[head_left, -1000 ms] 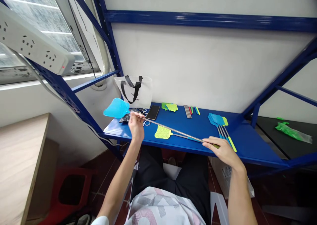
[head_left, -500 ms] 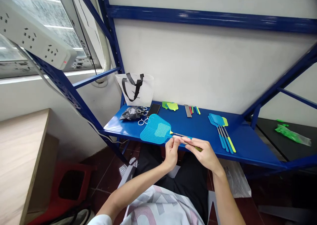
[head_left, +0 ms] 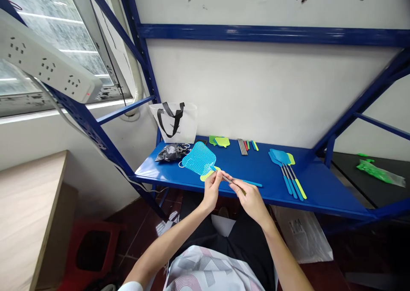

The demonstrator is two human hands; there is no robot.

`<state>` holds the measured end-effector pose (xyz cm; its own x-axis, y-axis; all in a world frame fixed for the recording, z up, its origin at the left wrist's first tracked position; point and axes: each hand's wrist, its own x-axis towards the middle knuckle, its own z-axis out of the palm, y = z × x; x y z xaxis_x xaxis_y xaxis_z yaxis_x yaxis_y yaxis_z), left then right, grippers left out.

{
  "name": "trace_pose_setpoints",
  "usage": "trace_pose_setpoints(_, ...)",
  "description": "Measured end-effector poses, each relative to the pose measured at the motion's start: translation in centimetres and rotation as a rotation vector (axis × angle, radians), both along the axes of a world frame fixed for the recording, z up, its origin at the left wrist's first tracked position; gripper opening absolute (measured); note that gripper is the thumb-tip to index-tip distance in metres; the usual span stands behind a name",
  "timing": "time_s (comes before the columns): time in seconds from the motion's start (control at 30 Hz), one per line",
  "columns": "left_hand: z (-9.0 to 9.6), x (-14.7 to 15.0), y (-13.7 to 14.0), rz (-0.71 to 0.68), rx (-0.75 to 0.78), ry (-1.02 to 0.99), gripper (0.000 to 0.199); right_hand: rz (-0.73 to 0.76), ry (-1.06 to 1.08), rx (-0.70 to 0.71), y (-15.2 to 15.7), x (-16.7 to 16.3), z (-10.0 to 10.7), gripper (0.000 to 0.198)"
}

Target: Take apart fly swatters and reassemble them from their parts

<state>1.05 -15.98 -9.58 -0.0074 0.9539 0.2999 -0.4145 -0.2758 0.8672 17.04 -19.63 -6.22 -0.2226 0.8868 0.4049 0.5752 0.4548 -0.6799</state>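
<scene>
In front of me, over the table's front edge, is a blue fly swatter (head_left: 199,157) with its mesh head pointing left. Partly under it shows the yellow-green head of another fly swatter (head_left: 205,177). My left hand (head_left: 212,189) pinches close to the necks of the heads. My right hand (head_left: 248,197) is closed around a metal rod further right, where a bit of yellow-green handle shows. A blue handle (head_left: 253,183) sticks out beyond the right fingers. Whether the blue swatter is gripped too or rests on the table is hidden by the fingers.
On the blue table (head_left: 243,167) lie finished-looking swatters (head_left: 290,175) at right, loose green heads (head_left: 221,141), and rods and handles (head_left: 246,145) at the back. A black plastic bag (head_left: 171,152), scissors (head_left: 184,148) and a white tote bag (head_left: 176,124) stand left.
Both hands have shifted left and slightly down the table. The blue head has tipped further away, and a yellow-green head now shows beneath it. The view has tilted slightly upward.
</scene>
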Motion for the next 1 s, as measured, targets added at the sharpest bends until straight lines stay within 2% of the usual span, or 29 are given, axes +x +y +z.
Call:
trace_pose_setpoints(0.2, 2.6, -2.3, 1.0, 0.111, -0.028, -0.162, 0.045, -0.098, -0.162, 0.102, 0.1, 0.9, 0.0, 0.036)
trace_pose_setpoints(0.33, 3.8, -5.1, 2.7, 0.133, -0.039, -0.254, 0.040, -0.108, -0.240, 0.050, 0.0, 2.8, 1.0, 0.037)
trace_pose_setpoints(0.47, 4.5, -8.6, 4.8, 0.151, -0.033, -0.386, 0.036, -0.129, -0.296, 0.031, -0.5, 6.2, 2.1, 0.037)
trace_pose_setpoints(0.6, 5.4, -13.5, 6.9, 0.295, -0.055, -0.622, 0.035, -0.184, -0.352, 0.021, -1.0, 10.5, 2.6, 0.036)
trace_pose_setpoints(0.77, 6.6, -18.3, 7.5, 0.378, -0.044, -0.712, 0.040, -0.192, -0.343, -0.060, -1.9, 14.3, 3.3, 0.038)
trace_pose_setpoints(0.87, 7.0, -18.9, 7.0, 0.382, -0.017, -0.731, 0.040, -0.177, -0.306, -0.093, -2.3, 15.5, 3.5, 0.039)
trace_pose_setpoints(1.0, 6.2, -17.9, 7.1, 0.381, 0.035, -0.684, 0.036, -0.214, -0.279, -0.104, -2.6, 17.2, 3.2, 0.041)
